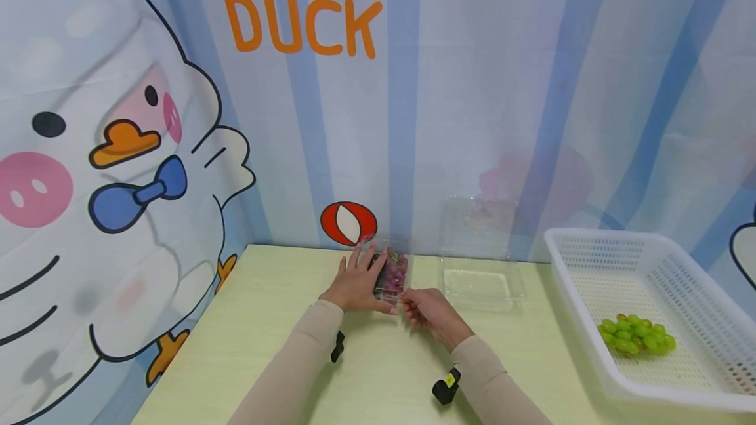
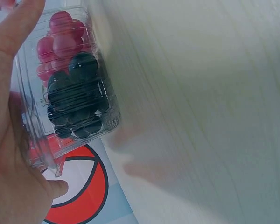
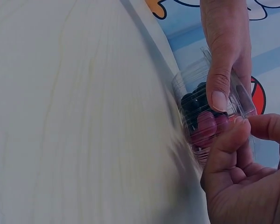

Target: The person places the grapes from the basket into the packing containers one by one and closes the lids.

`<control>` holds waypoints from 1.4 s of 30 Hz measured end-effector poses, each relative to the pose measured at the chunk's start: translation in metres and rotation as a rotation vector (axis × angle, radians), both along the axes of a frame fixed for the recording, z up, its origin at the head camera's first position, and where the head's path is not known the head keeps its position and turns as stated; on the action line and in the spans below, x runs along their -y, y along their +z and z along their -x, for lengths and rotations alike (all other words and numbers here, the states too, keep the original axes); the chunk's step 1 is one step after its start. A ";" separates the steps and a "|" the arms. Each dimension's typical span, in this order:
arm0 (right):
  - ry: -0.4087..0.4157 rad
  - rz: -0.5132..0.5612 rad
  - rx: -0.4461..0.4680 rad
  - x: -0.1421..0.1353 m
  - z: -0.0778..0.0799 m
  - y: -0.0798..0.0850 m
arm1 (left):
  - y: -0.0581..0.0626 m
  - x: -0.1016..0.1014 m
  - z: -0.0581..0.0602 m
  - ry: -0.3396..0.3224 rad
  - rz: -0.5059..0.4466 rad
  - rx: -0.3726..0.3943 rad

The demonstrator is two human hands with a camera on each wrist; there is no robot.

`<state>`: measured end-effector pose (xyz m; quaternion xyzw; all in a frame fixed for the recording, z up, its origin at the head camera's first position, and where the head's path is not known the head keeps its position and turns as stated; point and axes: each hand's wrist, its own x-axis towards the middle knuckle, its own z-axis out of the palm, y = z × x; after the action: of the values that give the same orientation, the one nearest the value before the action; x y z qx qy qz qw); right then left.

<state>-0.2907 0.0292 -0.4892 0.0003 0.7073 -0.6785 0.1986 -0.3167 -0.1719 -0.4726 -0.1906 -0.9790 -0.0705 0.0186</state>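
A clear plastic clamshell box point(image 1: 390, 296) stands near the back edge of the table with its lid down. Through its wall show red grapes point(image 2: 64, 45) and dark grapes point(image 2: 79, 95). My left hand point(image 1: 354, 284) lies across the lid with fingers spread, its thumb along the near side. At the box's near right corner, my right hand point(image 1: 436, 315) pinches the rim between thumb and forefinger; its other fingers are curled. In the right wrist view, the left thumb point(image 3: 220, 88) presses on the box close to those pinching fingertips point(image 3: 240, 127).
A second clear clamshell box point(image 1: 481, 284) stands to the right, its lid raised against the curtain. Farther right, a white plastic basket point(image 1: 679, 397) holds a bunch of green grapes point(image 1: 636, 335). The printed curtain point(image 1: 472, 84) hangs right behind the table point(image 1: 378, 372).
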 end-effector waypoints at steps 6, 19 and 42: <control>-0.023 0.004 -0.031 0.001 0.001 -0.001 | 0.000 -0.001 0.000 0.001 -0.005 0.004; -0.062 0.005 -0.028 0.003 0.004 -0.002 | 0.000 -0.001 0.005 -0.005 0.006 0.004; -0.028 0.003 -0.034 0.003 0.000 -0.006 | 0.000 0.000 0.002 -0.002 0.005 0.004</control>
<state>-0.2905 0.0262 -0.4950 -0.0017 0.7096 -0.6820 0.1772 -0.3185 -0.1724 -0.4726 -0.1914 -0.9790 -0.0683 0.0160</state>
